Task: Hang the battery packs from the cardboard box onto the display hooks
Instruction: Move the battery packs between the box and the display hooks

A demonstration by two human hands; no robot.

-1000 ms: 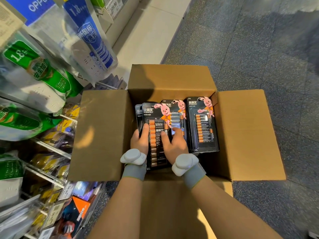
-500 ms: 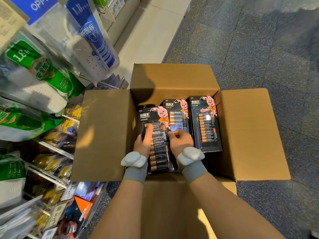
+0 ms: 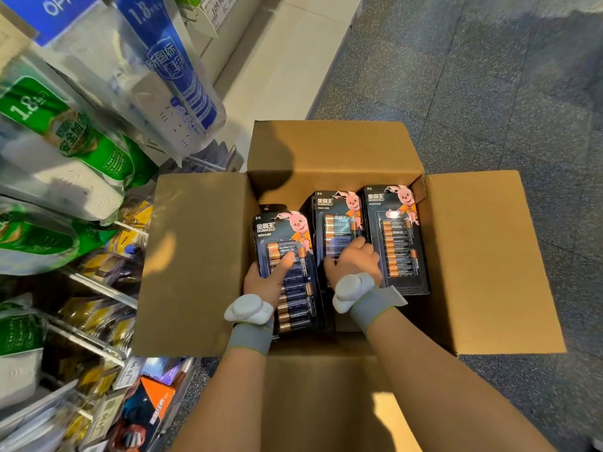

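Our left grip point(image 3: 264, 282) clasps a black carded battery pack point(image 3: 284, 230) for lifting from the brown cardboard box point(image 3: 195, 256); the right grip's point(image 3: 354, 265) state we cannot tell.

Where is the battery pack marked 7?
In the head view, the pack marked 7 sits at the right end of the row inside the cardboard box, by its right wall, just right of the right hand on the middle pack.

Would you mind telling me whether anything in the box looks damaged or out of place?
Nothing stands out. The battery packs lie side by side in the cardboard box, none torn or spilled. Only the left pack sits slightly askew, because the left hand grips it.
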